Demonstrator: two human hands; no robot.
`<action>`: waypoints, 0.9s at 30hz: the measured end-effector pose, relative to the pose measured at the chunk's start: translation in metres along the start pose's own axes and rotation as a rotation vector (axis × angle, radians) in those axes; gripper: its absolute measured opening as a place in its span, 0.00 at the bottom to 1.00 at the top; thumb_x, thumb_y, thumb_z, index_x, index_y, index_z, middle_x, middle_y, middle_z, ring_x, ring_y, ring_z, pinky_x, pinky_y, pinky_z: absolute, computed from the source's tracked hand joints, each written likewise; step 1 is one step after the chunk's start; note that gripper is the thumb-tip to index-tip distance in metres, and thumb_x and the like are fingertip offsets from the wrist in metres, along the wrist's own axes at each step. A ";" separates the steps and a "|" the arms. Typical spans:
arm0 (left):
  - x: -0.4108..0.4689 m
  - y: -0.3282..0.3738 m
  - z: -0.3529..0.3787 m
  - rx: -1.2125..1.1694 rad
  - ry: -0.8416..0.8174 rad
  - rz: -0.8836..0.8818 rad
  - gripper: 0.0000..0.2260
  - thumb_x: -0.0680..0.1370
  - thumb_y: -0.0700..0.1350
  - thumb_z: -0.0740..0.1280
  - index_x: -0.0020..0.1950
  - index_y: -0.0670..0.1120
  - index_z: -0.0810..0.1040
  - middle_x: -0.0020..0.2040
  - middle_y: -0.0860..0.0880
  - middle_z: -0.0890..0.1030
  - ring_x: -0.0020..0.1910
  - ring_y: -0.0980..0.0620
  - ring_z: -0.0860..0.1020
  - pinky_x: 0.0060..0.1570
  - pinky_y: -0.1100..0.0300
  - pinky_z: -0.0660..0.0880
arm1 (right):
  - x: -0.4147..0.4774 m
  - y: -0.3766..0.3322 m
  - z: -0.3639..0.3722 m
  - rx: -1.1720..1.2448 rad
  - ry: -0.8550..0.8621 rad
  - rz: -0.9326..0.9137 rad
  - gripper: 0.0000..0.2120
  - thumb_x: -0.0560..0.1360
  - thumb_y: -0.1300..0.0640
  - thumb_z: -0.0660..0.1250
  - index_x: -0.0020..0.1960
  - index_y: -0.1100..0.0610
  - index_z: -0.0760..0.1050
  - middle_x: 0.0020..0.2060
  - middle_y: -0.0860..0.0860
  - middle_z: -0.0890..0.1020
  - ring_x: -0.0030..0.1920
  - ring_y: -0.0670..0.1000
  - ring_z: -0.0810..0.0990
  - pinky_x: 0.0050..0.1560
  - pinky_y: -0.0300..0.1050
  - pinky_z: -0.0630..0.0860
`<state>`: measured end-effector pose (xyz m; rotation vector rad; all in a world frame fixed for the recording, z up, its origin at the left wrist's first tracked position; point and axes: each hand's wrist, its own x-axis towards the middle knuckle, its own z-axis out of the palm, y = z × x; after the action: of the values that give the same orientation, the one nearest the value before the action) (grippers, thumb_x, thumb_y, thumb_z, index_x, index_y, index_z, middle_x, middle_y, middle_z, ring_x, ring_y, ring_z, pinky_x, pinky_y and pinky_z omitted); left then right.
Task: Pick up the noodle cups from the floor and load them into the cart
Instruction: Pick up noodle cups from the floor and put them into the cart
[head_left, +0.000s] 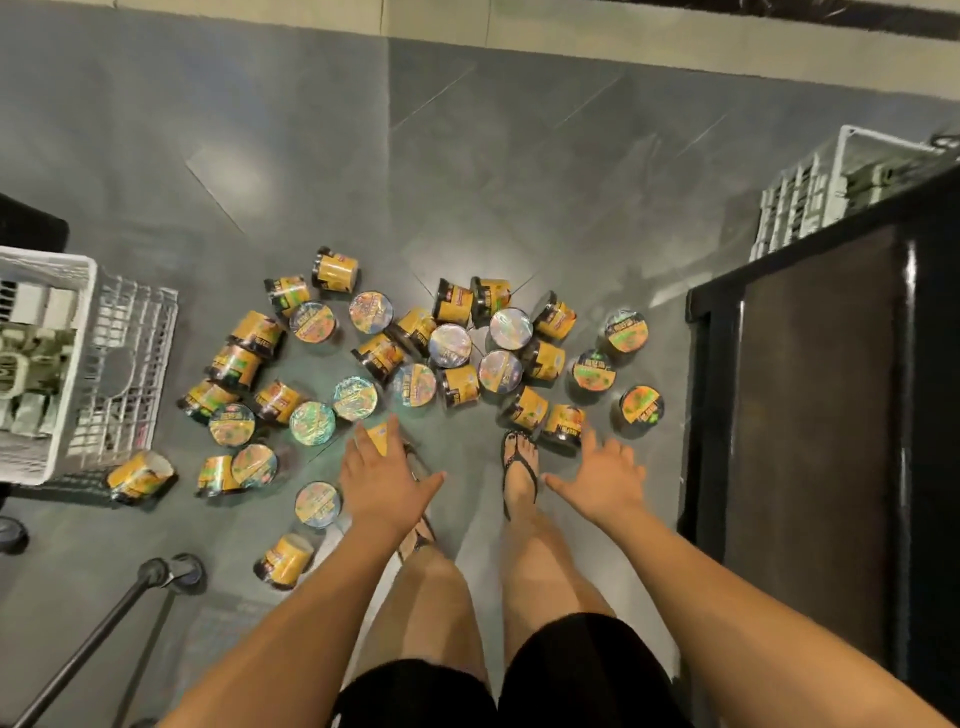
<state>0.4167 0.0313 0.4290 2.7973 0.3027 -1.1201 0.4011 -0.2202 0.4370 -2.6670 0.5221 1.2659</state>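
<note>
I can't read a single word on my feed. The noodle cups (460, 384) carry dark print on their yellow sides and bright graphics on their foil lids (511, 328), but all of it is too small and blurred to make out any brand or number.

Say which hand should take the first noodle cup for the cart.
Left. The left hand hangs open over a noodle cup, and the cart stands on that side; the right hand is farther from it.

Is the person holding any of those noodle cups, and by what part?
Nothing is held. The left hand and right hand are both open, fingers spread, above the noodle cups on the floor.
</note>
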 end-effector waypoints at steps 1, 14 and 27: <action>0.012 0.005 0.002 -0.033 0.001 -0.039 0.46 0.72 0.69 0.63 0.80 0.51 0.44 0.78 0.36 0.47 0.77 0.37 0.50 0.73 0.44 0.54 | 0.017 -0.001 -0.007 -0.040 -0.003 -0.017 0.46 0.71 0.29 0.62 0.78 0.52 0.48 0.69 0.60 0.66 0.69 0.61 0.63 0.63 0.55 0.67; 0.285 0.003 0.177 -0.052 -0.019 -0.167 0.53 0.66 0.72 0.68 0.79 0.55 0.41 0.77 0.35 0.55 0.75 0.36 0.56 0.70 0.43 0.61 | 0.340 -0.057 0.113 -0.199 -0.122 -0.120 0.57 0.64 0.25 0.66 0.78 0.46 0.36 0.75 0.62 0.56 0.75 0.64 0.54 0.70 0.62 0.58; 0.426 -0.012 0.293 -0.071 0.138 -0.127 0.58 0.59 0.70 0.75 0.79 0.57 0.45 0.73 0.31 0.56 0.69 0.30 0.61 0.63 0.37 0.65 | 0.472 -0.078 0.239 -0.263 0.259 -0.206 0.66 0.52 0.22 0.69 0.79 0.48 0.45 0.53 0.64 0.72 0.50 0.62 0.71 0.49 0.55 0.72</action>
<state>0.5188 0.0509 -0.0773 2.8319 0.5299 -0.9202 0.5332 -0.1990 -0.0806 -3.0289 0.1070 0.9992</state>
